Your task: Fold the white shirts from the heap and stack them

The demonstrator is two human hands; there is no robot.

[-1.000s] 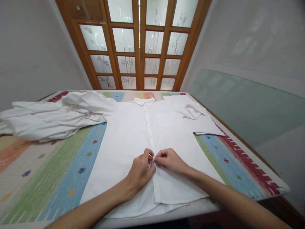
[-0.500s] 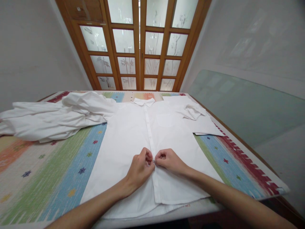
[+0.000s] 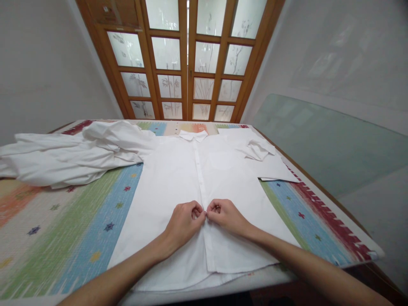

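Observation:
A white short-sleeved shirt (image 3: 168, 170) lies front up, its collar (image 3: 193, 135) at the far end and its hem toward me. Down its middle runs the button placket (image 3: 198, 163), closed along the upper part. My left hand (image 3: 188, 219) pinches the placket edge low on the shirt, thumb and forefinger together. Right against it, my right hand (image 3: 226, 214) pinches the other side of the same spot. The fingertips meet there and hide any button between them. Below the hands the placket edges lie close together down to the hem.
Crumpled white cloth (image 3: 63, 157) lies at the left, touching the shirt's sleeve side. Under everything is a striped, flower-patterned cover (image 3: 76, 225) on the table. A frosted glass panel (image 3: 328, 140) leans on the right wall. Wooden glazed doors (image 3: 188, 63) stand beyond the far edge.
My left hand has rolled slightly, its fingers curling closer to the placket. My right hand keeps its pinch at nearly the same place. The shirt lies as before.

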